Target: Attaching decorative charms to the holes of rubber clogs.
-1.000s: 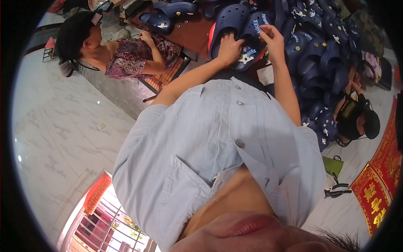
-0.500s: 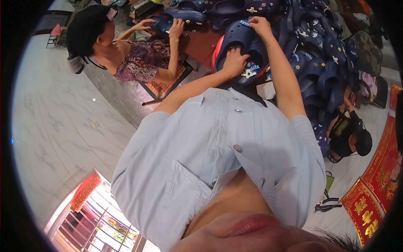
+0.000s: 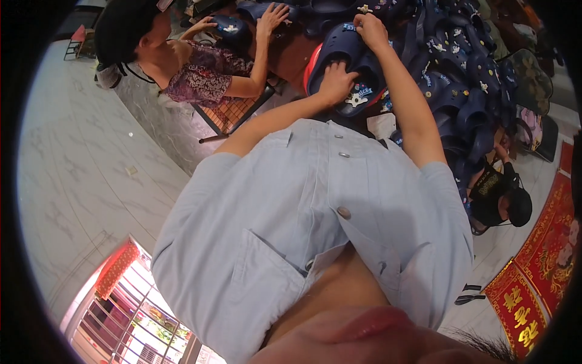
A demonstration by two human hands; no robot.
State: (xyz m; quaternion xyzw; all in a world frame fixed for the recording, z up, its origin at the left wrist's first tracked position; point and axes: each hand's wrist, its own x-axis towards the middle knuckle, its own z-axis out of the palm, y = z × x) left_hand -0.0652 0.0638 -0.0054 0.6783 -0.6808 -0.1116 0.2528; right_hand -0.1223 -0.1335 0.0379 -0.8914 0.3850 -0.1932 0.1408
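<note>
A pair of navy foam clogs [image 3: 330, 51] lies in front of me, the two shoes pointing opposite ways. White cartoon charms and blue lettering charms [image 3: 357, 97] sit on the toe nearer to me. My left hand [image 3: 337, 84] has its fingers hooked into the openings, gripping the pair; the fingertips are partly hidden inside. At the far toe, beside a blue lettering charm [image 3: 350, 26], my right hand [image 3: 371, 31] is closed in a pinch. Whatever is between those fingertips is too small to make out. A red rim [image 3: 312, 64] shows under the clogs.
Navy clogs with charms [image 3: 448, 91] are heaped to the right. On the left, a co-worker [image 3: 203, 79] handles another clog [image 3: 231, 30]. A second person [image 3: 500, 194] works at the right. A slatted stool [image 3: 227, 115] and a white piece [image 3: 381, 125] are nearby.
My right hand has shifted slightly down and left at the far toe; my left hand keeps its hold. The co-worker's clog has turned, and one of their hands has moved away to the upper right.
</note>
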